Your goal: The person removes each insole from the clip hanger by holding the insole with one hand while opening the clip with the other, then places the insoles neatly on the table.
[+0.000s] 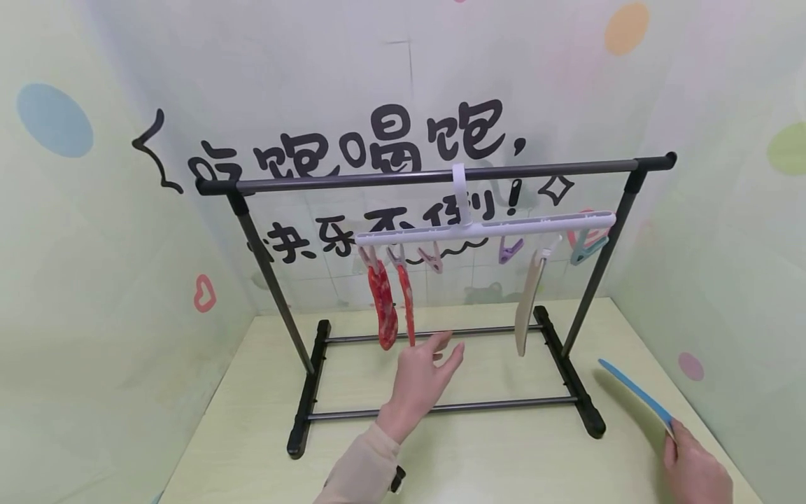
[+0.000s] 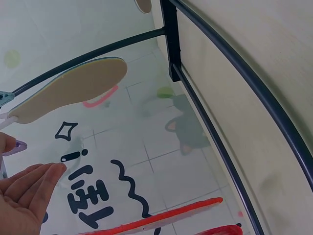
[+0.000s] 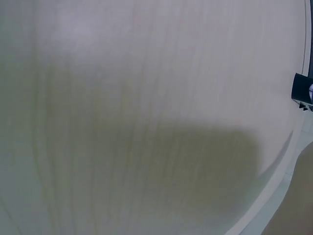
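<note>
In the head view, the rack (image 1: 327,181) stands on the counter (image 1: 504,462), with the hanger (image 1: 535,225) hooked under its top bar. The blue insole (image 1: 636,392) is right of the rack, slanting above the counter, its near end pinched in the right hand (image 1: 697,467). The left hand (image 1: 420,374) is at the front of the rack, thumb and fingers parted around nothing. Two red insoles (image 1: 383,308) and a pale insole (image 1: 526,308) hang inside the rack; the teal clip (image 1: 588,250) and purple clip (image 1: 511,250) carry nothing. For clipping, the left hand would best squeeze one of these and steady the hanger, while the right hand feeds the insole's edge squarely between its tips. Pulling down could make the hanger swing on the rack.

In the left wrist view, the pale insole hangs within the rack near the teal clip; a new piece should avoid knocking it.

The right wrist view shows mostly counter and a shadow (image 3: 195,166); whether the tan shape (image 3: 293,196) at the edge is insole or sleeve cannot be told, nor can the grip be checked there.
</note>
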`<control>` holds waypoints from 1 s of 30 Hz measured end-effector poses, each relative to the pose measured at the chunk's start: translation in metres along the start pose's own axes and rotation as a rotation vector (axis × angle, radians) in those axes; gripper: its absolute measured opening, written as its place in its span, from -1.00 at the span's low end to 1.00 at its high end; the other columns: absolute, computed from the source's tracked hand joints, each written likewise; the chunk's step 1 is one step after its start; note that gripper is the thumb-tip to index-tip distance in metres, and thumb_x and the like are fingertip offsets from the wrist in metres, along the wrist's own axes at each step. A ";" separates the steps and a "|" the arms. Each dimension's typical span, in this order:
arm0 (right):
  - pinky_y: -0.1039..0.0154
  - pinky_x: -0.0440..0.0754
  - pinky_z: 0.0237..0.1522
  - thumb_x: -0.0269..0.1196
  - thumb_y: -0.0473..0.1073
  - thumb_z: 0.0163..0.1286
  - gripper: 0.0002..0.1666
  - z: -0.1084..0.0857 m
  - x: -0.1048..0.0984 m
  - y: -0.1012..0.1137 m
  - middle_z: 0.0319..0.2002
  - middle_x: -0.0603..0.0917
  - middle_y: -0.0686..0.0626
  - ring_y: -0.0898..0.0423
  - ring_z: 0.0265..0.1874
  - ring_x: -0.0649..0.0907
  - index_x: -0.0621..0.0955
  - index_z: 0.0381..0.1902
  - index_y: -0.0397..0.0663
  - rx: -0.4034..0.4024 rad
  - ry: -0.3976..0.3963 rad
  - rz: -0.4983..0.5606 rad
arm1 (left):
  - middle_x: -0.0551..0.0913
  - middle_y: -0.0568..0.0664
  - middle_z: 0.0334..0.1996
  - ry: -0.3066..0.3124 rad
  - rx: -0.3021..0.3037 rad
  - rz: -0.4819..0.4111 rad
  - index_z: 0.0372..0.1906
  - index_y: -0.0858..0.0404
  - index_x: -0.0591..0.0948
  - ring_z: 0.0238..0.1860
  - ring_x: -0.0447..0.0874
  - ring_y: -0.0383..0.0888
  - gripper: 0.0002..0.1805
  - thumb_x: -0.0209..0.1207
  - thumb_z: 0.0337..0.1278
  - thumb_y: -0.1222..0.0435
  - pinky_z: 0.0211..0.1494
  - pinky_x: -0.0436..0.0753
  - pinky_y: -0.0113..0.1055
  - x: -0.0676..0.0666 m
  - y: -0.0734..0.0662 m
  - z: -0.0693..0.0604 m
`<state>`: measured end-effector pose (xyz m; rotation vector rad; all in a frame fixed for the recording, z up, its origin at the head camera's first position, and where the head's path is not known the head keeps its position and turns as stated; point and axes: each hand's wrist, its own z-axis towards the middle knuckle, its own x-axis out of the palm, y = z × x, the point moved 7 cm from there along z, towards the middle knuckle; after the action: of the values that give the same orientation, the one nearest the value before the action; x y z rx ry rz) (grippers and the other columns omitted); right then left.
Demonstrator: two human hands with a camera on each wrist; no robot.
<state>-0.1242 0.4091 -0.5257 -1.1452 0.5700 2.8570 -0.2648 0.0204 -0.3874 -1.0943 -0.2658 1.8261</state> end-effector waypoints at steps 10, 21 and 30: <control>-0.17 0.47 -0.72 0.20 -0.44 0.17 -0.64 -0.003 0.016 -0.005 -0.21 0.59 -0.59 -0.47 -0.56 0.60 0.53 -0.04 -0.50 0.088 0.200 -0.041 | 0.77 0.16 -0.10 0.008 -0.008 0.003 -0.01 0.34 0.70 -0.23 0.82 -0.07 -0.66 0.24 0.29 0.16 -0.23 0.75 -0.31 0.002 0.001 -0.003; -0.27 0.60 -0.45 0.17 -0.41 0.22 -0.61 -0.003 0.031 0.000 -0.07 0.54 -0.58 -0.53 -0.27 0.63 0.51 0.00 -0.55 0.141 0.339 -0.079 | 0.78 0.16 -0.14 -0.011 0.030 0.010 -0.06 0.34 0.71 -0.24 0.82 -0.09 -0.69 0.23 0.29 0.18 -0.25 0.74 -0.37 0.002 0.000 -0.004; -0.22 0.58 -0.52 0.18 -0.33 0.26 -0.59 -0.006 0.041 -0.005 -0.16 0.57 -0.58 -0.47 -0.49 0.64 0.48 0.00 -0.57 0.185 0.490 -0.079 | 0.78 0.13 -0.12 0.018 -0.003 -0.001 -0.03 0.31 0.71 -0.24 0.82 -0.10 -0.67 0.21 0.32 0.15 -0.24 0.74 -0.37 0.006 0.005 -0.008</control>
<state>-0.1494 0.4064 -0.5591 -1.7895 0.7592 2.3896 -0.2626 0.0210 -0.3980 -1.1123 -0.2585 1.8151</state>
